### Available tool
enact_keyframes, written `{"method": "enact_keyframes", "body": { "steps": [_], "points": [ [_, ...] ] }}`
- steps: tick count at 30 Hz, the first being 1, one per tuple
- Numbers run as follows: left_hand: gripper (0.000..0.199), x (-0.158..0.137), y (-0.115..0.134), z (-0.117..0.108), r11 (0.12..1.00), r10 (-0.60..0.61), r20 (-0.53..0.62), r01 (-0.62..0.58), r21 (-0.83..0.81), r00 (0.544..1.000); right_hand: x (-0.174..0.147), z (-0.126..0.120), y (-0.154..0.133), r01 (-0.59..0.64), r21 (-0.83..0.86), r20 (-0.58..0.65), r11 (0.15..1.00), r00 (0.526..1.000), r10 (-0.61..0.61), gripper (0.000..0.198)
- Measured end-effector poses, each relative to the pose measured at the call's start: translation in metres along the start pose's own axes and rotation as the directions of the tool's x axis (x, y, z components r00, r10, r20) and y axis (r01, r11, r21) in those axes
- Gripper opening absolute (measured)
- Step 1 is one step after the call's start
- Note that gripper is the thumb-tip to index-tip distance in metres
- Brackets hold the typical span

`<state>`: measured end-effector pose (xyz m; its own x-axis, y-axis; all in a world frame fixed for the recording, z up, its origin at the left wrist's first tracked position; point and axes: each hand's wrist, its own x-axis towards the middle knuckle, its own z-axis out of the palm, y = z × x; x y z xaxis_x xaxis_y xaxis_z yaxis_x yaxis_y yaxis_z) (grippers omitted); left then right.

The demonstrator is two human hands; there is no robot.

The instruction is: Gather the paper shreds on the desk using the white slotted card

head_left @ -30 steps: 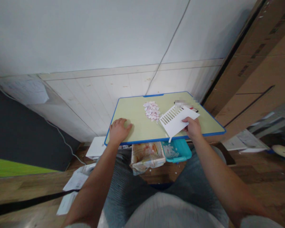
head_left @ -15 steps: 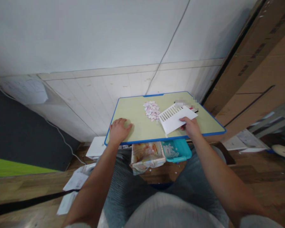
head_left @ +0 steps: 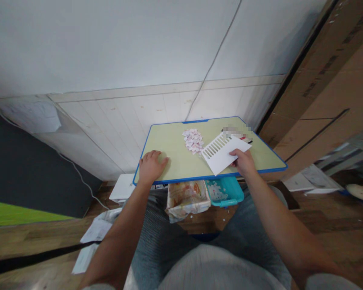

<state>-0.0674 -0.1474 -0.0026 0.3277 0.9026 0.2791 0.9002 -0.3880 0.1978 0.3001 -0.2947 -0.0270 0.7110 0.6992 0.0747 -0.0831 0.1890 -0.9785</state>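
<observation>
My right hand (head_left: 243, 161) grips a white card with a row of slots (head_left: 225, 155) by its right side, thumb on top and fingers underneath. The card lies tilted over the right part of a pale green table (head_left: 172, 141) with a blue edge. Just left of the card's slotted end is a heap of small whitish-pink paper pieces (head_left: 193, 141). My left hand (head_left: 152, 166) rests flat on the table's left front corner, fingers spread, touching nothing else. Behind the card lies a partly covered object (head_left: 246, 139), blurred in the picture.
Below the table's front edge stand a bin with a patterned liner (head_left: 187, 201) and a turquoise basket (head_left: 234, 195) holding small white pieces. Large cardboard boxes (head_left: 329, 100) lean at the right. A grey cable (head_left: 214, 60) runs down the wall behind the table.
The white card has turned slightly in my right hand, its near corner shifting a little to the right. My left hand and the paper heap have stayed put.
</observation>
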Motion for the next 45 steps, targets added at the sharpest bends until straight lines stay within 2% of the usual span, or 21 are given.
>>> {"method": "enact_keyframes", "body": {
  "steps": [6,11,17,22,45],
  "points": [
    [0.048,0.000,0.000,0.001,1.000,-0.011,-0.006,0.011,0.001,1.000,0.006,0.002,-0.003,0.090,0.070,-0.050,0.993,0.995,-0.087,0.042],
    [0.050,-0.001,0.001,-0.001,1.000,-0.022,0.008,0.022,0.000,1.000,0.002,0.008,0.000,0.131,0.019,-0.044,0.991,0.991,-0.130,0.046],
    [0.048,0.000,0.000,0.000,1.000,-0.014,-0.001,0.014,-0.011,1.000,-0.002,0.010,0.001,0.125,-0.056,0.003,0.991,0.992,-0.125,0.039],
    [0.049,0.000,-0.001,0.001,1.000,-0.012,-0.002,0.012,-0.004,1.000,0.001,0.003,0.003,0.109,-0.063,-0.045,0.992,0.993,-0.112,0.027],
    [0.050,-0.002,0.005,-0.006,0.999,-0.036,0.027,0.036,0.010,0.999,-0.003,0.002,-0.005,0.006,-0.062,-0.051,0.998,0.999,-0.009,0.025]
  ]
}}
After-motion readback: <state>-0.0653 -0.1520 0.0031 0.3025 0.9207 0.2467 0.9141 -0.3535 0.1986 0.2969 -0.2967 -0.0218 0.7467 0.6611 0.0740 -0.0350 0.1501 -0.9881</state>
